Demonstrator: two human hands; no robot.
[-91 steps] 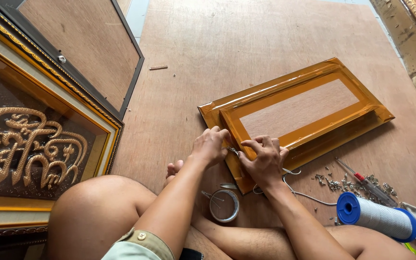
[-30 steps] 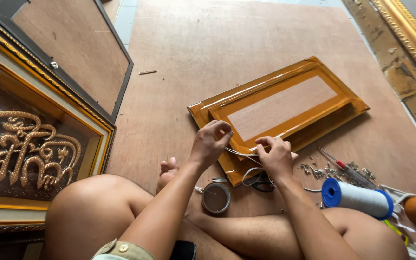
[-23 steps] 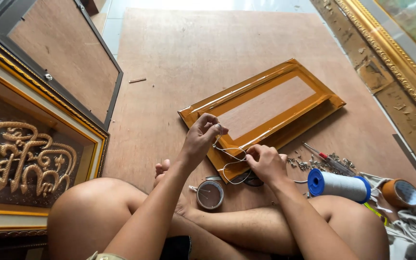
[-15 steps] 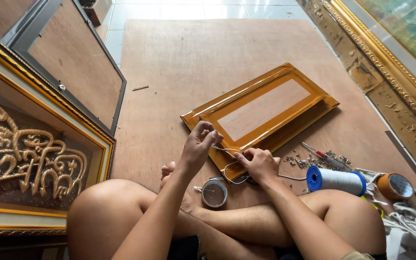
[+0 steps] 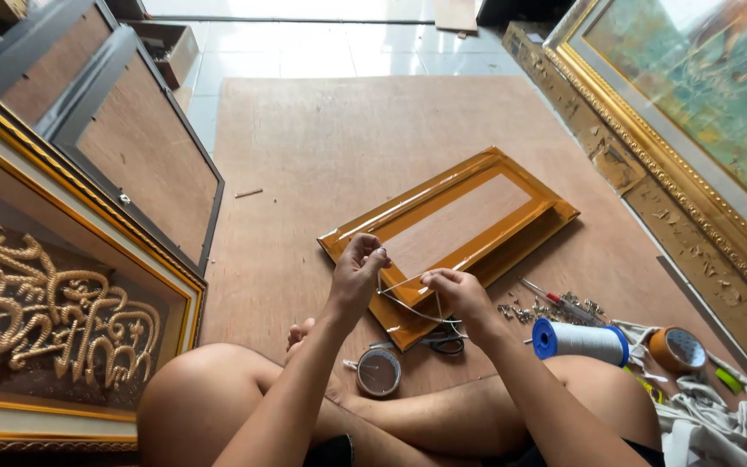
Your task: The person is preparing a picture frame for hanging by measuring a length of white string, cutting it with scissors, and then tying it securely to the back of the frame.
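Two hands are working a thin pale cord point(image 5: 408, 298) just above the near end of an orange picture frame point(image 5: 451, 233) that is lying back-up on a brown board on the floor point(image 5: 322, 156). The left hand point(image 5: 358, 275) is pinching one end of the cord between thumb and fingertips, raised and closed tight; the right hand point(image 5: 453, 292) is pinching the other part lower down, fingers curled in, so the cord is looping slack between them. It is looking light, limp and fine, likely to slip unless gripped firmly at the fingertips. The frame is looking stiff and glossy, its moulded rim smooth and probably slippery, with a matte brown backing panel inside; its long edges seem the safest place for a hold. Near the person's bare knees are sitting a spool of white thread with blue ends point(image 5: 579, 340), a roll of tape point(image 5: 676, 348), a small round tin point(image 5: 379, 372), dark-handled scissors point(image 5: 444, 343) and scattered small metal fittings point(image 5: 555, 307). Large ornate gilded frames point(image 5: 667, 130) are leaning at both sides.
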